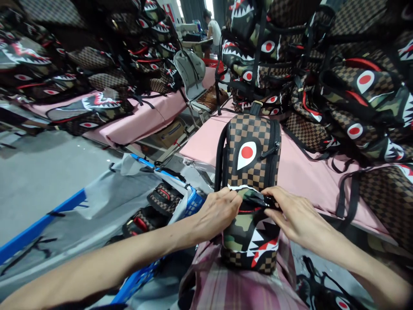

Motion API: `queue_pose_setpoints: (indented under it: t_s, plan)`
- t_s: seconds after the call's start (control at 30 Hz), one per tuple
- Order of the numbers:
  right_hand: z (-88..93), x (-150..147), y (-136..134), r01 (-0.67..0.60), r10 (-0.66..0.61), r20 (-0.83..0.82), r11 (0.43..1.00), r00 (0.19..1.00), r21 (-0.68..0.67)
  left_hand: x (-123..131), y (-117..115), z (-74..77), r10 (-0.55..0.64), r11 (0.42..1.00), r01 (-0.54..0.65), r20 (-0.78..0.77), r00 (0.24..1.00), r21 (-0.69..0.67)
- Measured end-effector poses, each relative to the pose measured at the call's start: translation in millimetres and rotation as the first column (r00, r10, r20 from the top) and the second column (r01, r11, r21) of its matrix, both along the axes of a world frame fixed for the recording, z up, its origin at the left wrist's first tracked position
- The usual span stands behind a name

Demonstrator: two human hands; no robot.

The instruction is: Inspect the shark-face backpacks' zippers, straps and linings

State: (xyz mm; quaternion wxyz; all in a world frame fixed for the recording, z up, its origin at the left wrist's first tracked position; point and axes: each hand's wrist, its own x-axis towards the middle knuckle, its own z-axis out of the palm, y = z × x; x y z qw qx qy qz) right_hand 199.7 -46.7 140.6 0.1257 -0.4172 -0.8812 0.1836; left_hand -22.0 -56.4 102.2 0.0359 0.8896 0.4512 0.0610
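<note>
A brown checkered backpack [253, 148] with a red-and-white eye, camouflage panel and shark teeth lies lengthwise from my lap onto the pink table [297, 172]. My left hand [219, 211] pinches the left edge of its front pocket opening. My right hand [292, 213] grips the pocket's right edge, fingers closed by the black zipper. Both hands touch the bag at its middle.
Heaps of the same shark-print backpacks [355, 86] crowd the table at right and a second pink table [138, 120] at left. A blue crate [190, 202] lined with plastic holds more bags beside my left arm. A grey chair [190, 73] and a person [213, 30] are farther back.
</note>
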Motion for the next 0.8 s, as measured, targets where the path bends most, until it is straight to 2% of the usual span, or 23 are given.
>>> queue_pose_setpoints:
  t_s: [0.13, 0.27, 0.8]
  plan:
    - [6.0, -19, 4, 0.08, -0.089, 0.183, 0.995, 0.979, 0.056, 0, -3, 2.2, 0.032, 0.999, -0.033, 0.007, 0.999, 0.008]
    - [10.5, -31, 10, 0.055, -0.055, 0.278, 0.998, 0.959, 0.007, -3, -5, 1.6, 0.044, 0.999, -0.045, 0.021, 0.999, 0.026]
    - [12.4, -41, 11, 0.055, -0.036, 0.295, 0.997, 0.955, -0.055, -8, -4, -4.5, 0.031, 0.999, -0.033, 0.078, 0.996, 0.019]
